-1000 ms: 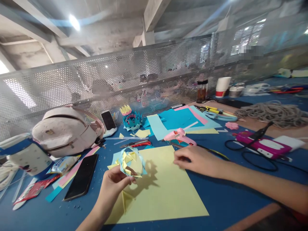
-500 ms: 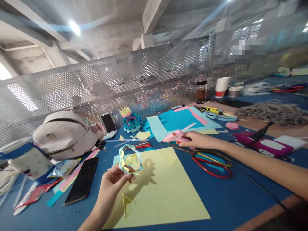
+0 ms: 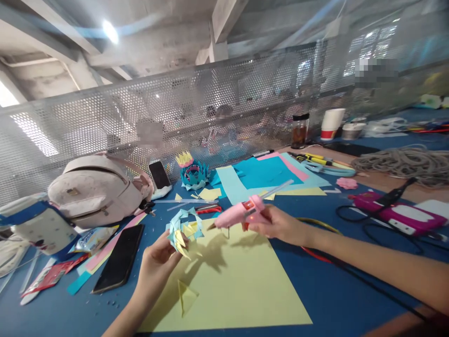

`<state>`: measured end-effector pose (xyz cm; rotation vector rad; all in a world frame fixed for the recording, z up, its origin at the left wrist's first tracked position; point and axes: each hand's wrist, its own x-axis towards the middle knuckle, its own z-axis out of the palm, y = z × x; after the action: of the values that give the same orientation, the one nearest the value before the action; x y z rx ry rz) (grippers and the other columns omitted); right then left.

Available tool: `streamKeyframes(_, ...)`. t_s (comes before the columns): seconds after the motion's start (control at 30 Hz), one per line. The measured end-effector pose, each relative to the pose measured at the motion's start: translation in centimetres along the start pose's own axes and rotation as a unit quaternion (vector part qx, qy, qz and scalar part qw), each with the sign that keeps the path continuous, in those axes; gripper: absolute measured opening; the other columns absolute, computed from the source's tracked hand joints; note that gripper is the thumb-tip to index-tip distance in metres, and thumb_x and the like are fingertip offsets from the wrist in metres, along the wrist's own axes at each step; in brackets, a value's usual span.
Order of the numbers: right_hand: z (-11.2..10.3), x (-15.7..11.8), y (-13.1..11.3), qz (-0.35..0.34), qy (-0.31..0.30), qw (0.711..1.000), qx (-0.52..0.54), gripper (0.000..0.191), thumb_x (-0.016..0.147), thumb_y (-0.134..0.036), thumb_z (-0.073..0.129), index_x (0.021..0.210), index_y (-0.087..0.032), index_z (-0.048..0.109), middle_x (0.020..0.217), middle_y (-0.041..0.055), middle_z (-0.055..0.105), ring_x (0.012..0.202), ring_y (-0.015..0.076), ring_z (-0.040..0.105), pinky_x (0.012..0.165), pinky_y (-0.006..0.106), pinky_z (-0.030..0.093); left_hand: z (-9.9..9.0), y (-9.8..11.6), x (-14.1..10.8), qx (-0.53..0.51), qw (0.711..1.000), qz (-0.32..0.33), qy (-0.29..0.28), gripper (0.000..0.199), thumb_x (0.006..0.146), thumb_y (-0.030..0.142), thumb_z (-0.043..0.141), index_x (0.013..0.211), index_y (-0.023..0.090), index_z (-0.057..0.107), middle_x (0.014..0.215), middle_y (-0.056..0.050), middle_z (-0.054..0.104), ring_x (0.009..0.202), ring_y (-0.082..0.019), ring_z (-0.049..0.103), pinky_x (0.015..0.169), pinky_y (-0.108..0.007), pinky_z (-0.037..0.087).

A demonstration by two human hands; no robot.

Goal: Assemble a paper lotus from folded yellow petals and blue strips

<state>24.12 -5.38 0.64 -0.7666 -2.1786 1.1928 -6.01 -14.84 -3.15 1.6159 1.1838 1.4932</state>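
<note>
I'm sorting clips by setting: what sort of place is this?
Probably a shared craft workspace: the right hand holds a pink glue gun above yellow paper, a perforated partition stands behind the blue table, and concrete beams run overhead.

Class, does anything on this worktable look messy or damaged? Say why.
Yes, slightly: tiny loose bits lie scattered on the flat blue tabletop, by the near end of the black rectangular smartphone. They look like unswept debris, though too small to identify. Nothing appears clearly damaged.
</note>
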Motion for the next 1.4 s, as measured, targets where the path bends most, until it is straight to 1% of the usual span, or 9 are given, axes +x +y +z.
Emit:
streamKeyframes(0.1, 0.9, -0.8, 0.2, -0.016, -0.011, 0.999, -0.050, 0.045, 0.083, -0.058, 0.058, 0.084, -0.013, 0.065, 0.083, 0.0042, 0.059, 0.074, 0.0167, 0.054, 0.065, 0.025, 0.045, 0.4, -0.1, -0.1, 0.010, 0.999, 0.024, -0.028, 0.005, 0.079, 0.018, 0.072, 0.082, 0.020, 0.076, 0.093, -0.008, 0.070, 0.089, -0.020, 0.066, 0.076, -0.023, 0.053)
streamKeyframes(0.2, 1.4, -1.0, 0.1, -0.018, 0.008, 0.996, -0.087, 0.043, 0.085, -0.055, 0.058, 0.094, -0.014, 0.066, 0.097, 0.0066, 0.063, 0.089, 0.0221, 0.058, 0.076, 0.028, 0.048, 0.9, 0.1, -0.3, 0.026, 0.998, 0.042, -0.050, 0.007, 0.083, 0.018, 0.067, 0.082, 0.020, 0.074, 0.090, -0.007, 0.068, 0.087, -0.019, 0.064, 0.077, -0.024, 0.052)
streamKeyframes(0.3, 1.7, -1.0, -0.1, -0.027, -0.006, 0.996, -0.086, 0.044, 0.088, -0.054, 0.055, 0.104, -0.015, 0.066, 0.105, 0.0074, 0.064, 0.099, 0.0251, 0.058, 0.084, 0.030, 0.048, 1.4, 0.4, -0.5, 0.042, 0.996, 0.046, -0.057, 0.009, 0.085, 0.019, 0.066, 0.080, 0.020, 0.072, 0.090, -0.006, 0.067, 0.089, -0.020, 0.063, 0.077, -0.024, 0.051)
streamKeyframes(0.63, 1.8, -1.1, 0.0, -0.039, 0.000, 0.992, -0.118, 0.051, 0.090, -0.060, 0.050, 0.104, -0.015, 0.069, 0.099, 0.0066, 0.067, 0.092, 0.0241, 0.062, 0.084, 0.031, 0.048, 1.6, 0.3, -0.5, 0.049, 0.996, 0.040, -0.061, 0.007, 0.085, 0.021, 0.066, 0.080, 0.019, 0.071, 0.093, -0.007, 0.066, 0.088, -0.019, 0.061, 0.078, -0.024, 0.051)
streamKeyframes(0.77, 1.9, -1.3, -0.4, -0.048, 0.000, 0.993, -0.112, 0.049, 0.091, -0.057, 0.050, 0.109, -0.016, 0.068, 0.102, 0.0077, 0.067, 0.095, 0.0244, 0.062, 0.085, 0.031, 0.048, 1.6, 0.3, -0.5, 0.051, 0.996, 0.035, -0.057, 0.009, 0.085, 0.023, 0.067, 0.082, 0.018, 0.072, 0.090, -0.008, 0.065, 0.086, -0.019, 0.062, 0.078, -0.025, 0.052)
streamKeyframes(0.87, 1.9, -1.4, -0.7, -0.045, -0.001, 0.993, -0.109, 0.046, 0.091, -0.054, 0.052, 0.111, -0.015, 0.067, 0.101, 0.0082, 0.067, 0.091, 0.0231, 0.062, 0.082, 0.029, 0.048, 1.8, 0.3, -0.5, 0.053, 0.997, 0.035, -0.052, 0.012, 0.084, 0.025, 0.067, 0.079, 0.016, 0.072, 0.089, -0.009, 0.066, 0.086, -0.021, 0.063, 0.076, -0.026, 0.053)
streamKeyframes(1.07, 1.9, -1.5, -0.4, -0.057, 0.007, 0.990, -0.130, 0.038, 0.092, -0.052, 0.052, 0.098, -0.018, 0.067, 0.091, 0.0063, 0.065, 0.083, 0.0207, 0.060, 0.075, 0.028, 0.048, 1.9, 0.4, -0.6, 0.045, 0.998, 0.019, -0.034, 0.011, 0.082, 0.026, 0.069, 0.078, 0.017, 0.073, 0.086, -0.008, 0.068, 0.085, -0.021, 0.065, 0.076, -0.026, 0.054)
streamKeyframes(1.23, 2.0, -1.6, -0.2, -0.049, 0.023, 0.982, -0.183, 0.039, 0.093, -0.052, 0.049, 0.083, -0.017, 0.064, 0.080, 0.0041, 0.061, 0.073, 0.0180, 0.056, 0.068, 0.027, 0.045, 1.7, 0.3, -0.9, 0.084, 0.996, -0.017, -0.025, 0.014, 0.081, 0.029, 0.070, 0.076, 0.016, 0.072, 0.086, -0.009, 0.074, 0.085, -0.023, 0.069, 0.077, -0.028, 0.055)
streamKeyframes(1.4, 1.8, -1.8, -1.0, -0.070, 0.005, 0.979, -0.191, 0.036, 0.094, -0.050, 0.049, 0.087, -0.018, 0.064, 0.085, 0.0044, 0.065, 0.078, 0.0185, 0.059, 0.071, 0.027, 0.045, 1.5, 0.2, -0.9, 0.082, 0.996, -0.011, -0.024, 0.014, 0.081, 0.029, 0.069, 0.076, 0.017, 0.072, 0.089, -0.010, 0.076, 0.088, -0.025, 0.071, 0.079, -0.029, 0.056)
